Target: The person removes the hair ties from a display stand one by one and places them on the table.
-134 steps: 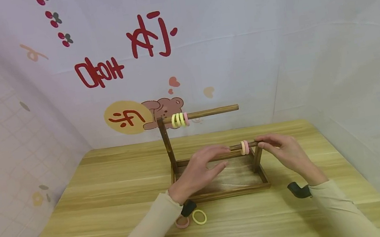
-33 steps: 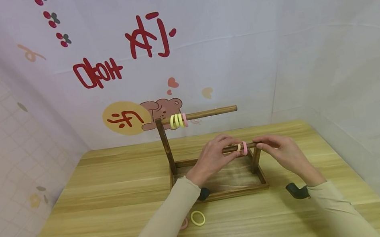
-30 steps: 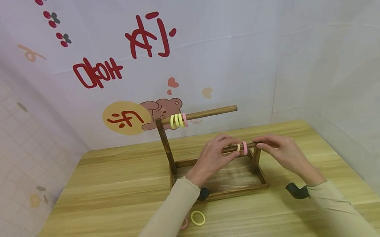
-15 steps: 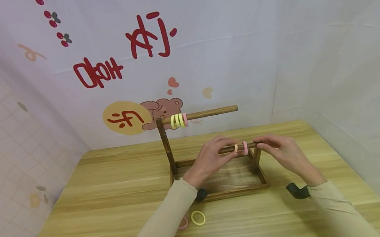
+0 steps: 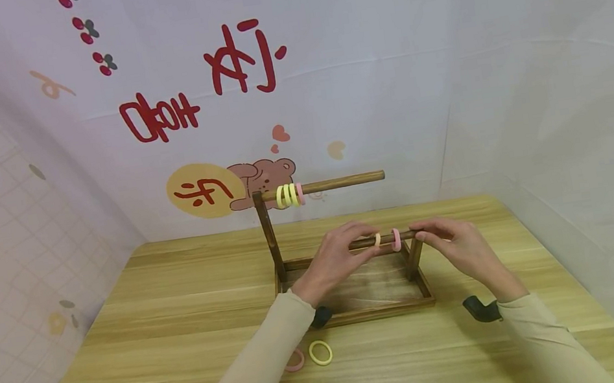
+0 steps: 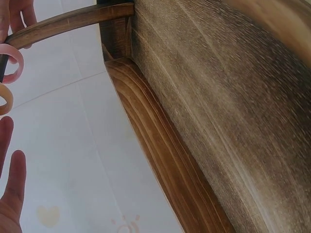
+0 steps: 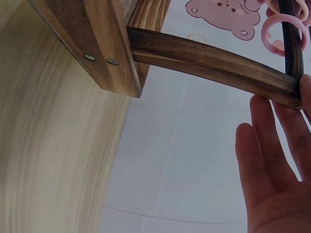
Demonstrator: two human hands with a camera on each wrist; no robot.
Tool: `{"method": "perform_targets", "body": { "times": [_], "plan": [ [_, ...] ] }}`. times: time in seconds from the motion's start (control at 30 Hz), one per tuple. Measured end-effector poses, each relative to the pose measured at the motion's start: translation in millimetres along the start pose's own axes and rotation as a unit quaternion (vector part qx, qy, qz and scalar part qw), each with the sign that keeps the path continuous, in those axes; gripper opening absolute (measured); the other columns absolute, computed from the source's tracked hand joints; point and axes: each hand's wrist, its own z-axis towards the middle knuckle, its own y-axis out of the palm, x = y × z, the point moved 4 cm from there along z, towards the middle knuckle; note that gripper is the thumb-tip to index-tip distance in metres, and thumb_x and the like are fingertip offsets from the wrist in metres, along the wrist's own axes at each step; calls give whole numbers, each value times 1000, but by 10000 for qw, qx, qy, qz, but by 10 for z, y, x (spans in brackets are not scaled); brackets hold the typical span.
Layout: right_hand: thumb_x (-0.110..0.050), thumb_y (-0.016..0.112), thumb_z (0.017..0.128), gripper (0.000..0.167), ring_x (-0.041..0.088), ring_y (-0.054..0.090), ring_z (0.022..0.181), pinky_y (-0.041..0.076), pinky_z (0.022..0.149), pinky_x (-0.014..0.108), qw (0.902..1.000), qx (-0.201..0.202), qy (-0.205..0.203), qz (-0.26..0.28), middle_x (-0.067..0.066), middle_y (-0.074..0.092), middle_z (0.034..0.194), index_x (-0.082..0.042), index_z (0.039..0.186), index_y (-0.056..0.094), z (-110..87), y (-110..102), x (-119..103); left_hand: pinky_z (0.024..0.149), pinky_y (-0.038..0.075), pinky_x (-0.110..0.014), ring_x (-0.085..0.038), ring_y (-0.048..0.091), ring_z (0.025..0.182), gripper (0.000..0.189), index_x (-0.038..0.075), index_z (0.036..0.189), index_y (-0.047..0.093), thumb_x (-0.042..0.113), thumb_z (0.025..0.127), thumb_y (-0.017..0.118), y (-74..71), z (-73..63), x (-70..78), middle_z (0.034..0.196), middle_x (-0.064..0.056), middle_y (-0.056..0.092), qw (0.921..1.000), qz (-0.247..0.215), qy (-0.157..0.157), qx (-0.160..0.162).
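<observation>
My left hand [image 5: 332, 256] pinches a pale orange ring [image 5: 377, 240] between thumb and fingertips; the ring hangs round the lower rod [image 5: 363, 243] of a dark wooden stand. Just right of it, apart, a pink ring [image 5: 396, 240] hangs on the same rod. My right hand [image 5: 459, 248] grips the rod's right end, where it meets the short post [image 5: 414, 258]. In the right wrist view the thumb touches the rod's end, and other fingers [image 7: 265, 116] reach past the post. The left wrist view shows the pale orange ring [image 6: 7, 99] only partly.
Above, the upper rod [image 5: 341, 182] carries three yellow rings [image 5: 287, 195] and a pink ring [image 5: 300, 194] near its left post [image 5: 269, 236]. The stand's tray base [image 5: 383, 313] sits on the wooden table [image 5: 183, 313]. In front lie a yellow ring [image 5: 311, 354] and a partly covered pink ring [image 5: 295, 369].
My left hand has closed on the pale orange ring and slid it left along the lower rod, away from the pink ring. The right hand has stayed at the rod's end.
</observation>
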Motion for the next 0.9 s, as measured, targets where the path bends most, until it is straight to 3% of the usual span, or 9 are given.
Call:
{"method": "perform_targets", "body": {
  "times": [0.4,0.67,0.9],
  "plan": [
    [-15,69,101,21,21,73,103,58,84,25,10000,38,-59,-46,-2,77,114,-18,121,77,5,-7,-8,105,50,-28,-17,65,121,34,12,126,72,19,94,80,-40,-45,-16,128,-2,70,9999,-88,-105,28],
    [-15,70,101,21,19,73,103,58,84,27,9999,61,-67,-47,-3,77,114,-18,121,77,6,-3,1,104,51,-28,-17,65,119,35,11,127,72,18,93,80,-58,-70,-24,126,-2,70,9999,-96,-66,70],
    [-16,70,101,21,21,74,102,60,83,33,9999,74,-31,-102,-2,78,113,-18,121,77,6,-6,-9,94,56,-31,-16,66,113,34,13,125,73,13,92,81,-76,-85,-40,123,-2,68,9997,-159,54,153]
  ]
}}
